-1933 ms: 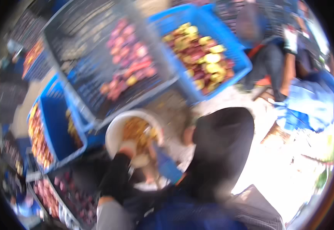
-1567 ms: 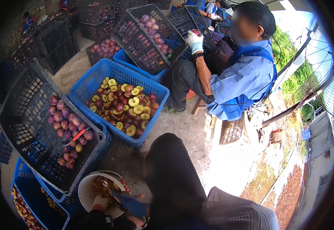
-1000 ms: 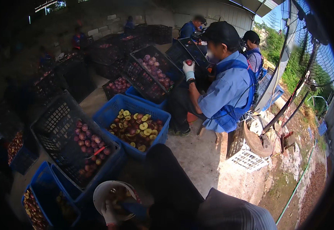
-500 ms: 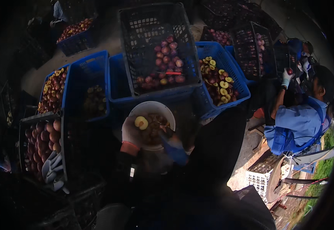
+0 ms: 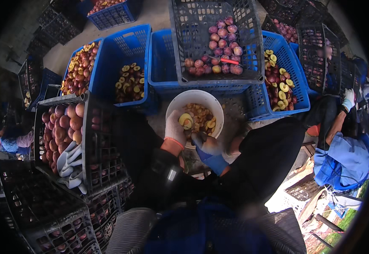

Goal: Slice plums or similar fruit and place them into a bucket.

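My left hand [image 5: 174, 129], in a whitish knit glove with an orange cuff, is closed around a halved plum [image 5: 186, 120], its yellow cut face turned up. My right hand [image 5: 210, 148], in a grey and blue glove, sits just below and to the right of it with curled fingers. Whatever those fingers hold is hidden. Both hands are over the near rim of a white bucket [image 5: 220, 114], which contains brown and yellow fruit scraps [image 5: 202, 115].
A black crate [image 5: 218, 80] with whole plums [image 5: 222, 44] and a red-handled tool [image 5: 230, 61] rests on blue crates. Blue crates of halved plums [image 5: 282, 86] stand on both sides. Grey gloves [image 5: 71, 163] lie on plums at left. A co-worker [image 5: 341, 156] sits at right.
The view has shifted, so the scene sits further right and higher, and it is brighter. My left hand keeps the plum half. My right hand is now lower against the bucket.
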`<state>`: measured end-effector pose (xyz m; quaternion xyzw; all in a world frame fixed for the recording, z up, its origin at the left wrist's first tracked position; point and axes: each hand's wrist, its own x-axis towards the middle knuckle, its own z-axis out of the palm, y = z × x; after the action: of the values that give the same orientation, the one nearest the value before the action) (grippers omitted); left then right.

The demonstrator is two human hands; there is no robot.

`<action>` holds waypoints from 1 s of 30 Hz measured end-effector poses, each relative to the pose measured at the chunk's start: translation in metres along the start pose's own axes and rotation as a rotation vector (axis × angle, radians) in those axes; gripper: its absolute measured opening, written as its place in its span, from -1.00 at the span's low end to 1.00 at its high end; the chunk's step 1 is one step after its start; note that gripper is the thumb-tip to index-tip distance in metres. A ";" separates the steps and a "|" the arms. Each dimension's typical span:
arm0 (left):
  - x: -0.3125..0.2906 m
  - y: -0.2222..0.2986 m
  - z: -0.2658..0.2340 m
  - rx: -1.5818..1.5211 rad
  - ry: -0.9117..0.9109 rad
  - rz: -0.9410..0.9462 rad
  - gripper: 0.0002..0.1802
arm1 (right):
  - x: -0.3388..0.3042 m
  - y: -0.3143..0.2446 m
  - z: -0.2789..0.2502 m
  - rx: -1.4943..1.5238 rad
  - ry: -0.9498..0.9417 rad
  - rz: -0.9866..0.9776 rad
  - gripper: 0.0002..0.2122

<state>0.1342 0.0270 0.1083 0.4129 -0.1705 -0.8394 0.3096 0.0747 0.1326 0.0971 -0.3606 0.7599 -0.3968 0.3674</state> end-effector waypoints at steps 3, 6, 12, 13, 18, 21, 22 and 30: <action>0.010 -0.006 0.000 0.012 -0.050 0.018 -0.80 | 0.003 0.012 0.006 0.143 -0.034 0.024 -0.63; 0.018 -0.012 0.000 -0.021 0.074 -0.101 -0.80 | 0.007 0.021 0.013 0.130 0.006 0.084 -0.64; 0.021 -0.020 0.003 0.099 0.164 -0.091 -0.78 | 0.003 0.020 0.016 0.265 0.093 0.238 -0.66; 0.022 -0.021 0.005 0.118 0.179 -0.027 -0.78 | 0.004 0.020 0.015 0.329 0.041 0.210 -0.66; 0.019 -0.021 0.007 0.112 0.029 -0.068 -0.72 | 0.002 0.021 0.010 0.553 -0.062 0.227 -0.65; 0.015 -0.016 0.002 0.161 -0.078 -0.161 -0.71 | -0.002 0.022 0.003 0.860 -0.222 0.605 -0.65; 0.014 -0.013 0.002 0.161 -0.039 -0.104 -0.71 | -0.003 0.019 0.003 0.885 -0.237 0.506 -0.63; 0.004 -0.012 0.003 0.325 -0.322 0.089 -0.64 | -0.014 0.009 -0.006 1.168 -0.609 0.558 -0.63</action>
<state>0.1255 0.0336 0.1011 0.3099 -0.3690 -0.8414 0.2447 0.0736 0.1499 0.0958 0.0082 0.3511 -0.5117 0.7841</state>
